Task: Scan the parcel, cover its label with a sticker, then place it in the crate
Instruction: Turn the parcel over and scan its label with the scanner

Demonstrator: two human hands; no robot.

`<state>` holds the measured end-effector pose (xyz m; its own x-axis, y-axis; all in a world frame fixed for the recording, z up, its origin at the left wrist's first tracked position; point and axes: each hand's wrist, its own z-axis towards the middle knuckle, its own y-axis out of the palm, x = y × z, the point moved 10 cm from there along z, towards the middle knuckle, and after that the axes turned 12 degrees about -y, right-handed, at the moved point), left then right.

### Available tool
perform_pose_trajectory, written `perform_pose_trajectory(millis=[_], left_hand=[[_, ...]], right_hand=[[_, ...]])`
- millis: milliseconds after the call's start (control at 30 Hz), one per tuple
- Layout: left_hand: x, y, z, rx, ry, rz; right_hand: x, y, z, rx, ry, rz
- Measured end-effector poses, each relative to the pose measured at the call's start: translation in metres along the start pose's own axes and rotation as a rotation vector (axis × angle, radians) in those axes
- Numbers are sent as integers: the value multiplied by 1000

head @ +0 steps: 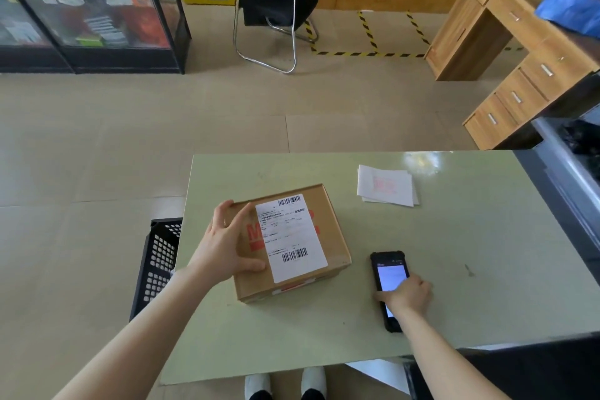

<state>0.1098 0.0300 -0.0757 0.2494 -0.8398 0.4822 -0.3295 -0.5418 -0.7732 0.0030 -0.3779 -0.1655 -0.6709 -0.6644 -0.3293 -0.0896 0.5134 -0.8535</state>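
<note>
A brown cardboard parcel [328, 230] lies on the pale green table [454, 253], its white shipping label [290, 237] with two barcodes facing up. My left hand [227, 240] grips the parcel's left side, fingers over the far corner and thumb on the near edge. To the right, a black handheld scanner [388, 273] with a lit screen lies flat on the table; my right hand [409, 297] rests on its lower half, fingers closing around it. A white sheet of stickers [386, 185] with faint red print lies at the table's back right. The black perforated crate [159, 263] stands on the floor left of the table.
A black chair [276, 3] and glass display cabinets [87, 10] stand across the tiled floor. A wooden desk with drawers [506, 58] is at the right, beside a dark counter edge [565, 185]. My white shoes [285, 383] show under the table's near edge.
</note>
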Motion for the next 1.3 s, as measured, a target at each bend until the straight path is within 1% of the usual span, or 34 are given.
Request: perform_pose_trajectory(millis=[100, 333, 433, 633, 767, 867, 933, 1000, 1067, 1167, 1300], left_hand=[[0, 1, 0, -6, -7, 4], [1, 0, 3, -10, -1, 21], [2, -1, 5, -18, 17, 15], [10, -8, -1, -5, 53, 9], [8, -11, -18, 11, 20, 6], [7, -11, -37, 71, 8, -3], [9, -11, -52, 120, 7, 4], [15, -9, -67, 176, 21, 62], [22, -4, -86, 252, 55, 153], [32, 7, -113, 354, 101, 239], [41, 28, -147, 388, 82, 358]], right_hand=[[3, 2, -3, -1, 16, 16], [5, 0, -13, -51, -53, -77], [4, 3, -29, -69, -72, -78], [1, 8, -67, -110, -116, 63], [-3, -13, -76, -67, -122, 119], [-7, -35, -78, -7, -161, 180], [-11, -45, -82, 0, -212, 239], [-15, -50, -89, -41, -273, 292], [-19, -49, -103, -120, -334, 309], [-18, -40, -130, -224, -431, 257], [1, -29, -166, -316, -472, 152]])
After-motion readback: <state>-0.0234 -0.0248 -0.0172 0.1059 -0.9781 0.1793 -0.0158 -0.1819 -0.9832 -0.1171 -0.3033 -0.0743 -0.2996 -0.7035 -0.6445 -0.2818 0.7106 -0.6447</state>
